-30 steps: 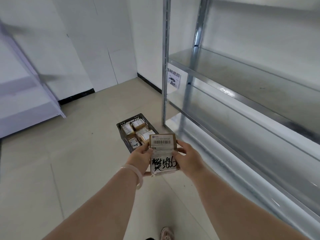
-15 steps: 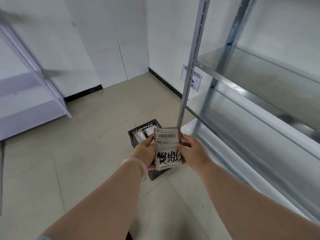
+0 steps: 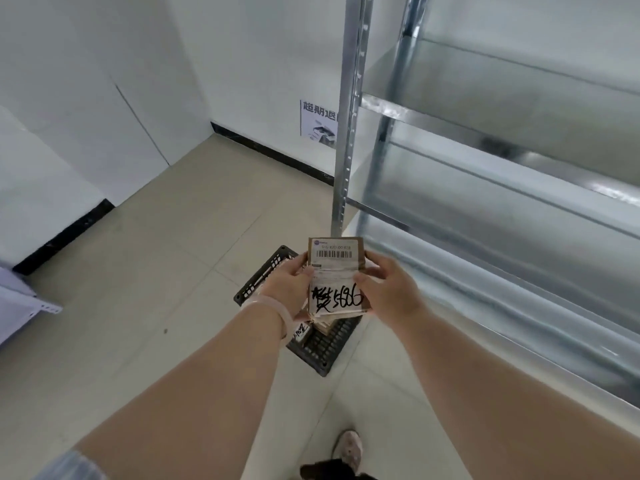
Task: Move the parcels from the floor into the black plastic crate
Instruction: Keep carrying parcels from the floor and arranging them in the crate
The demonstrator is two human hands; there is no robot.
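While both arms are reaching forward, the left hand (image 3: 289, 284) and the right hand (image 3: 388, 291) are gripping a brown parcel (image 3: 336, 275) by its two sides, label facing up. It is hanging above the black crate (image 3: 320, 348), which is sitting on the tiled floor (image 3: 156, 271) beside a metal shelf (image 3: 485, 188) and holding other parcels (image 3: 323, 323).

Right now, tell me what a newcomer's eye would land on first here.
First, the brown parcel held up at centre between the left hand and right hand, its white label scrawled with bold black marker. Directly beneath it on the tiled floor sits the black plastic crate, already holding parcels. On the right stands a bare metal shelving rack.
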